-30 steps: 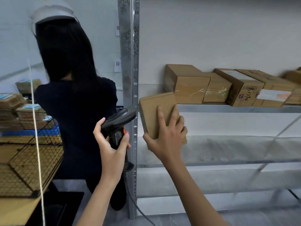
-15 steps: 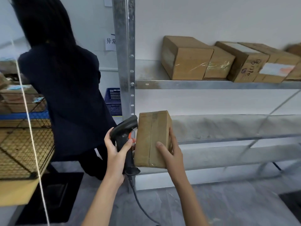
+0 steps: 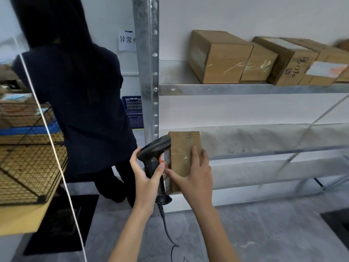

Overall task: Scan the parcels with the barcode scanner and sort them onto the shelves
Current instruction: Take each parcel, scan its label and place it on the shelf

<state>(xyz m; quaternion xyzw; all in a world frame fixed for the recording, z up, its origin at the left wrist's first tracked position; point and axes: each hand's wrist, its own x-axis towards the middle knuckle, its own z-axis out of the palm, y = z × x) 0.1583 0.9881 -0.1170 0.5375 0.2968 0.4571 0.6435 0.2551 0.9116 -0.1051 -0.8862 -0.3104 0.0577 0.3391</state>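
Cardboard: one parcel [image 3: 184, 154] held, five boxes [image 3: 219, 57] shelved above.

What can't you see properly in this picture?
Head view, the only one:
- The parcel: any barcode; right hand and barcode scanner cover part.
- Wall sign: cut off by the shelf post.
- Rightmost box on the upper shelf: blurred, cut by the edge.
- Left hand hides the scanner's grip.

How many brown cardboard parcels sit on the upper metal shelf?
4 clearly: large box at left, smaller taped box, handwritten box, white-labelled box. More may continue beyond the right edge.
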